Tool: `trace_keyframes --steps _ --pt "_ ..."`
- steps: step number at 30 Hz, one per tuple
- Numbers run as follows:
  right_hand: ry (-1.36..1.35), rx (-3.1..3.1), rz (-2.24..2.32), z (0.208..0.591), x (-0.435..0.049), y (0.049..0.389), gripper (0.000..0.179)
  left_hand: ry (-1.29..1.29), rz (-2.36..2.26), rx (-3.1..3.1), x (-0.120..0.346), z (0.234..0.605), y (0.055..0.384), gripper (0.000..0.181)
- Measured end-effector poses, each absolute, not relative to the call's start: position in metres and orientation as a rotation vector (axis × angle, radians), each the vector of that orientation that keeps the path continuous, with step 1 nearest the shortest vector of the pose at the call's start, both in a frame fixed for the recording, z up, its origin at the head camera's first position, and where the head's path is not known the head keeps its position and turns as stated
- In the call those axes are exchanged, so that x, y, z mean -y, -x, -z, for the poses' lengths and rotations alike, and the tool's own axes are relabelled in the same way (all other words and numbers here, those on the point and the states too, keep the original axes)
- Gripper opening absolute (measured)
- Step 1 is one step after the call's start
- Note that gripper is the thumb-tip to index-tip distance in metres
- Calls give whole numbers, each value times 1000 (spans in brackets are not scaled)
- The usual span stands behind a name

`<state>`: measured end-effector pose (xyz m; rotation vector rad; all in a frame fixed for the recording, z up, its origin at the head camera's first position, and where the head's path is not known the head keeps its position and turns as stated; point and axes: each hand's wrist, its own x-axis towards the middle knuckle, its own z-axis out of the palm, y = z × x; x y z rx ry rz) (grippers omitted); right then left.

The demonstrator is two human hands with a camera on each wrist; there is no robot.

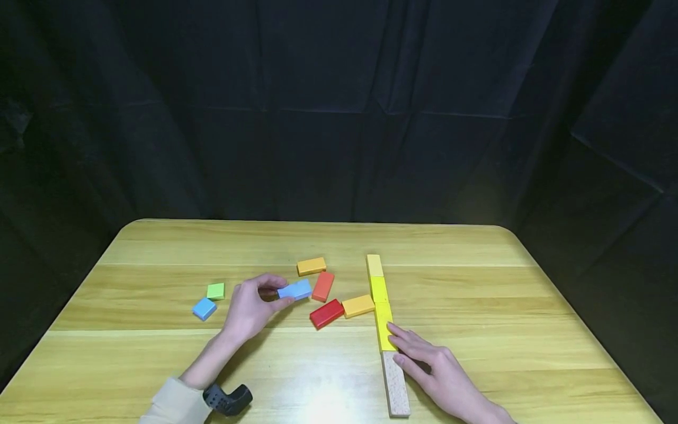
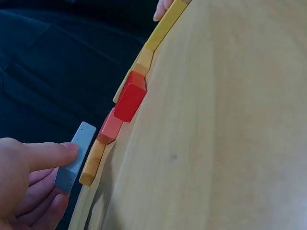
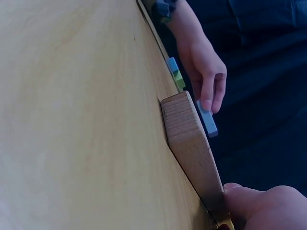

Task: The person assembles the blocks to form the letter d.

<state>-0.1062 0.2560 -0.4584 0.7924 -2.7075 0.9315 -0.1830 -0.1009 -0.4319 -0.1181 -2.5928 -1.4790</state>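
Between thumb and fingers, my left hand (image 1: 250, 309) pinches a light blue block (image 1: 295, 290), raised above the table in the right wrist view. On the right, a straight row runs away from me. Its near end is a long speckled wooden block (image 1: 396, 386), followed by a yellow block (image 1: 385, 330), another yellow block (image 1: 378, 290) and a pale yellow one (image 1: 374, 265) at the far end. My right hand (image 1: 436, 374) lies along the right side of this row, fingers extended. Its fingertips touch the near yellow block and its thumb is at the wooden block.
Between the held block and the row lie an orange block (image 1: 311, 266), a light red block (image 1: 323, 287), a dark red block (image 1: 326, 314) and a yellow-orange block (image 1: 358, 306). A green block (image 1: 215, 291) and a small blue block (image 1: 204, 308) sit farther left.
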Motion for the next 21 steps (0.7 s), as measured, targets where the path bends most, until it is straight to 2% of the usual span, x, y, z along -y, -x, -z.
trace_keyframes --steps 21 --pt "-836 2659 -934 459 -256 106 35 121 1582 2652 105 428 146 28"
